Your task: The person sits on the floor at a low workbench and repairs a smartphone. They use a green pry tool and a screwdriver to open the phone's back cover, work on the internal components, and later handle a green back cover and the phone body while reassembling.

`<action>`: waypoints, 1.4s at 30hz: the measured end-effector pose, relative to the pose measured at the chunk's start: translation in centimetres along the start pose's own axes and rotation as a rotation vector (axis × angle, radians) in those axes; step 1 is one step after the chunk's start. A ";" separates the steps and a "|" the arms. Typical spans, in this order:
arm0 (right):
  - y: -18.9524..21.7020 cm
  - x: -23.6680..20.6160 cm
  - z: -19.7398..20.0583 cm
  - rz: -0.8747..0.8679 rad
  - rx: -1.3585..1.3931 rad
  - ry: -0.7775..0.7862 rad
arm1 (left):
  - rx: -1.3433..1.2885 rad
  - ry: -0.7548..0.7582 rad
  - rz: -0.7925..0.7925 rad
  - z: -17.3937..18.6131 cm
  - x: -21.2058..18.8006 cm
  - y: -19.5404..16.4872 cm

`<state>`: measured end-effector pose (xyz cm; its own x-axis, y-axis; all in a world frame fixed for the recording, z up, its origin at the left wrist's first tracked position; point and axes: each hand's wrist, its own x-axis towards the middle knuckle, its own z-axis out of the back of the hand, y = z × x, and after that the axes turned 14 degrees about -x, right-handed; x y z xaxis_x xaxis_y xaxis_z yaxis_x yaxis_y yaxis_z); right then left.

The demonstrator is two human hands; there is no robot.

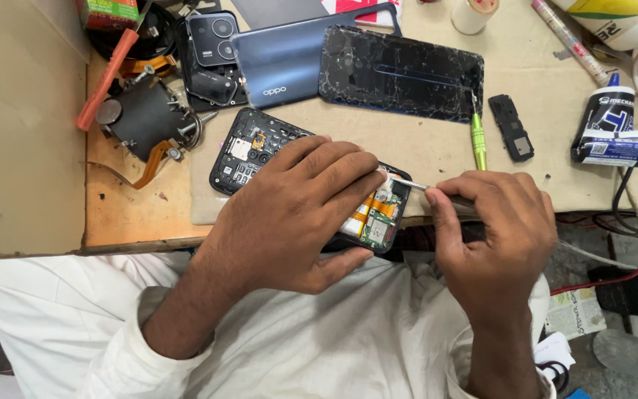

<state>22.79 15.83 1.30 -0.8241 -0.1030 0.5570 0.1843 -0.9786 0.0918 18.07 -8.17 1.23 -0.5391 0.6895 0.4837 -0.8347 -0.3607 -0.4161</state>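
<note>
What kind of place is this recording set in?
Most likely a phone repair bench: an opened phone with its circuit boards bare, a cracked screen panel, a detached back cover, and a green screwdriver.

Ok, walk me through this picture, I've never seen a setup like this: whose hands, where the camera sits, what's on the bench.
One picture, from a camera on the person's head, looking down. The left hand steadies an opened phone at the bench edge. The right hand holds a thin metal tool, its tip at a white bit by the phone's lower end. Behind lie a blue back cover, a cracked screen, a green screwdriver, a small black part and a glue bottle.
</note>
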 end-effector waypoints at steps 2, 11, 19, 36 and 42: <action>0.0 -0.1 0.1 0.001 -0.001 0.002 | -0.006 0.000 -0.002 0.0 0.0 0.0; -0.1 -0.2 -0.1 -0.019 0.000 -0.013 | -0.021 0.002 -0.001 0.1 0.1 0.0; 0.2 -0.2 0.1 -0.019 0.003 -0.006 | -0.007 0.002 -0.004 -0.1 -0.1 0.1; 0.7 0.1 0.4 -0.026 -0.006 -0.013 | -0.018 -0.006 -0.002 0.3 0.0 -0.2; 0.4 0.0 0.4 -0.006 -0.004 -0.008 | -0.030 -0.007 0.000 0.4 0.0 -0.3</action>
<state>23.03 15.47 1.68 -0.8210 -0.0956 0.5629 0.1773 -0.9798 0.0921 18.27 -8.33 1.65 -0.5396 0.6850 0.4896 -0.8313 -0.3413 -0.4387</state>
